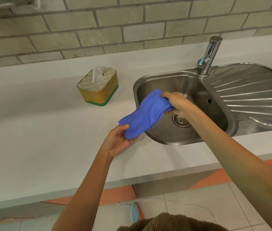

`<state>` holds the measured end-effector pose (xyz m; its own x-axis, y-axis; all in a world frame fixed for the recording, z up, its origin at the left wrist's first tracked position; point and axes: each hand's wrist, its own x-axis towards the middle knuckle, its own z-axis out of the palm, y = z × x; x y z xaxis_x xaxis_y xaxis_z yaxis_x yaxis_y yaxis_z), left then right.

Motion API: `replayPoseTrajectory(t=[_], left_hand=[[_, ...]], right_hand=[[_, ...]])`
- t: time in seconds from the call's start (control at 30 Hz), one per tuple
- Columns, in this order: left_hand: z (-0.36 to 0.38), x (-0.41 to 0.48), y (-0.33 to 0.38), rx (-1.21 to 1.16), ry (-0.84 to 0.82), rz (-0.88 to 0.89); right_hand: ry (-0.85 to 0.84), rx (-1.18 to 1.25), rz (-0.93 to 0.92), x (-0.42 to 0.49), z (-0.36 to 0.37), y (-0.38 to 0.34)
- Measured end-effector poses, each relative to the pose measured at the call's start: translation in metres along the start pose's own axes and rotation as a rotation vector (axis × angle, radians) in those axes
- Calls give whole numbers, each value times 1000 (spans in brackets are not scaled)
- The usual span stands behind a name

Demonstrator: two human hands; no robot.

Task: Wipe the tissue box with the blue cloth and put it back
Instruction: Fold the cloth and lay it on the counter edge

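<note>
The tissue box (98, 86) is square, yellow-sided with a green base and a white patterned top; a white tissue sticks up from it. It stands upright on the white counter (40, 130), left of the sink. The blue cloth (147, 114) hangs stretched between both hands over the sink's left rim. My left hand (117, 141) grips its lower left end. My right hand (176, 104) grips its upper right end, above the basin. Both hands are well to the right of the box and apart from it.
A steel sink (190, 85) with a drain (181, 121) is set in the counter, with a ribbed draining board (252, 94) to its right and a chrome tap (209, 54) behind. A brick wall (98, 25) backs the counter. The counter's front edge runs below my forearms.
</note>
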<state>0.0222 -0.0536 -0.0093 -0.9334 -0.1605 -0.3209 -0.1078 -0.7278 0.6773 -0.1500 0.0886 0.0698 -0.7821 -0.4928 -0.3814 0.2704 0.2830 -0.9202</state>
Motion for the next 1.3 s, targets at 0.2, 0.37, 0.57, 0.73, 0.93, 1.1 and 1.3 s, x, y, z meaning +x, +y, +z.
replayPoseTrajectory(t=[0.2,0.37,0.57,0.73,0.93,1.1,1.3], left_hand=[[25,-28,-51,537,179,-41],[24,-30,-52,799,342,14],[38,-25,-70,985,418,93],[48,-22,-85,1272,504,148],[53,-25,-98,1575,615,165],[55,-26,-102,1589,656,200],[62,-22,-95,1476,697,258]], right_hand=[[-1,-197,82,-70,-55,78],[1,-221,173,-74,-59,113],[125,-250,184,-78,-75,131],[211,-496,98,-81,-87,142],[279,-756,3,-89,-82,144],[286,-820,-2,-90,-88,141],[292,-787,-128,-86,-82,127]])
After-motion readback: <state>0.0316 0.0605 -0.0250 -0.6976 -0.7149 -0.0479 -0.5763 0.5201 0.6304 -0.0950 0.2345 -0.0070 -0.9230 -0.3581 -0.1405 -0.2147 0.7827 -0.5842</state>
